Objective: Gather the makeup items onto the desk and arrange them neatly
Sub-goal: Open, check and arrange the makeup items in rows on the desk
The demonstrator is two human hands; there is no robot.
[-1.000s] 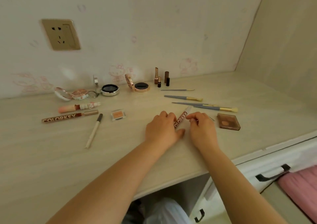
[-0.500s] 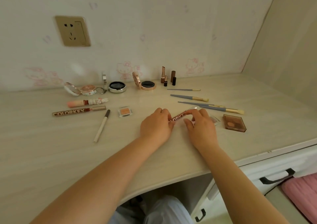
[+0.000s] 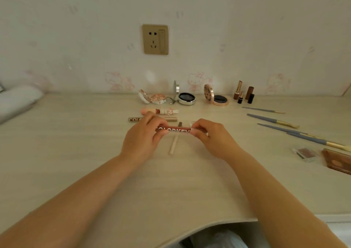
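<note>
Nearest the camera, two bare forearms reach over the pale wooden table (image 3: 79, 171). The left hand (image 3: 141, 139) and the right hand (image 3: 214, 137) hold a reddish lip gloss tube (image 3: 173, 130) level between them, each pinching one end with curled fingers, the printed lettering facing up. It sits just above the tabletop, roughly at centre. Beneath it a slim beige pencil (image 3: 174, 140) lies on the table, pointing away.

Just beyond the left hand, a second lettered tube (image 3: 135, 119) lies flat, partly hidden by the knuckles, and behind that a pink decorated tube (image 3: 161, 111). To the right, a small clear eyeshadow case (image 3: 305, 152) rests near a brown square palette (image 3: 338, 161) at the frame edge. Four grey-handled brushes (image 3: 273, 121) lie in a loose row, well apart from the hands.

Farther back, near the wall, stand an open floral compact (image 3: 152, 97), a round silver compact (image 3: 187, 98), a rose-gold compact (image 3: 216, 97) and a cluster of upright lipsticks (image 3: 244, 94). A wall socket (image 3: 155, 39) sits above.
</note>
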